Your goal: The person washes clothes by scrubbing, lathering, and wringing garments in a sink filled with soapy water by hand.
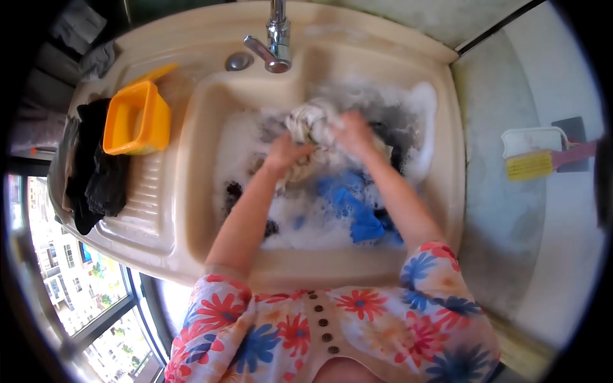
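Observation:
A bunched cream-white garment [311, 121] with darker streaks lies in the soapy water of the beige sink [191, 210]. My left hand [287, 153] is closed on its left side. On its right side my right hand [353, 133], slightly blurred, grips the same cloth. Nearer to me, a blue cloth [365, 223] shows partly above the suds, below both hands and apart from them. Dark cloth [400, 137] soaks to the right of my right hand. Foam hides much of what lies under the water.
A chrome faucet [278, 45] rises at the sink's back edge. On the ribbed drainboard [143, 198] at left stand a yellow plastic container [137, 118] and a pile of dark clothes [102, 179]. A yellow-bristled brush [530, 166] hangs on the right wall.

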Demonstrator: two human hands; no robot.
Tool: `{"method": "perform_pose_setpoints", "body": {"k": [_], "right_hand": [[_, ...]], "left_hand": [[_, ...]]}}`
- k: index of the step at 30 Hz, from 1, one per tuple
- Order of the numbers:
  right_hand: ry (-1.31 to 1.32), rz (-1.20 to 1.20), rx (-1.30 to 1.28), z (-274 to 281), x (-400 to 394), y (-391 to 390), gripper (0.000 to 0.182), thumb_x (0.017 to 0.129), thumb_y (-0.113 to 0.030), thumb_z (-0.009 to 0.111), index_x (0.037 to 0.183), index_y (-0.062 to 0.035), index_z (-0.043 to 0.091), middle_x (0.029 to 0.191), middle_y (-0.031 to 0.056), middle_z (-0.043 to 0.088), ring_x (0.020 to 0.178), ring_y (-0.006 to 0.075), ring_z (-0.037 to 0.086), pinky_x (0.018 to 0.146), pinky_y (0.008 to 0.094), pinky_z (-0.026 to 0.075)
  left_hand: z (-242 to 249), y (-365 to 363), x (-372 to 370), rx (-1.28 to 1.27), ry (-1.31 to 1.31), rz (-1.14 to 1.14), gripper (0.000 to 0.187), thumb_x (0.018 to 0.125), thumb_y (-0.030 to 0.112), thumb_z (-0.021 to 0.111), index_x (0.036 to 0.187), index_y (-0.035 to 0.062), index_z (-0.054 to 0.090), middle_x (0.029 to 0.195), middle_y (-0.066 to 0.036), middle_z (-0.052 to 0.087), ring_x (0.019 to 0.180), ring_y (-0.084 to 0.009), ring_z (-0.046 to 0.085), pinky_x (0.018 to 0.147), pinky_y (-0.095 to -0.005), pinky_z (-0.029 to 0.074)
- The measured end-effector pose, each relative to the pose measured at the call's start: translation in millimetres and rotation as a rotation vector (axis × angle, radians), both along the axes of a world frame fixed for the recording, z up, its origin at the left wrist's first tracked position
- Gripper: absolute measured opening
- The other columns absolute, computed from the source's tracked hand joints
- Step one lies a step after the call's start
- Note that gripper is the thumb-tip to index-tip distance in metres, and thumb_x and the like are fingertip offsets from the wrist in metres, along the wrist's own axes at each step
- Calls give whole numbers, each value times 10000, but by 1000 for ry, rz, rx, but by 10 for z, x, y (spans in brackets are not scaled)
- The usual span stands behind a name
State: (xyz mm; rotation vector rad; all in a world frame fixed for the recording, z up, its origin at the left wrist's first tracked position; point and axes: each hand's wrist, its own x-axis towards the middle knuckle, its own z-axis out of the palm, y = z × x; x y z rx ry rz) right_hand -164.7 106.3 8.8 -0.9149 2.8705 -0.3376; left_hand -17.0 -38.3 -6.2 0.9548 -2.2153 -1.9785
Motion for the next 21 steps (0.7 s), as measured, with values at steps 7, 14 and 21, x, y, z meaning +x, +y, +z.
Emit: {"method": "perform_pose_setpoints", "body": {"k": [7, 14, 21], "right_hand": [[-217, 37, -405, -186, -483, 188, 329, 695, -367, 646, 705, -47, 570, 745, 129, 567, 692, 274, 553, 608, 373, 434], [28, 456, -781, 453, 1235, -520, 210, 723, -243, 618, 634, -76, 527, 745, 110, 542, 695, 312, 547, 580, 393, 450], [-78, 22, -583, 143, 702, -553, 190, 719, -221, 592, 602, -78, 544, 631, 153, 559, 559, 332, 539, 498, 409, 424]], "left_hand": [[158, -278, 102, 916, 203, 277, 219, 810, 169, 557, 936, -10, 566, 933, -109, 612, 879, -216, 586, 785, -333, 469], [-228, 216, 229, 153, 444, 141, 325, 897, 281, 382, 1078, 39, 500, 934, -61, 562, 894, -174, 518, 772, -290, 439], [-163, 295, -74, 1203, 376, 198, 307, 855, 248, 406, 1086, 62, 483, 960, -51, 542, 855, -173, 521, 726, -291, 436]]}}
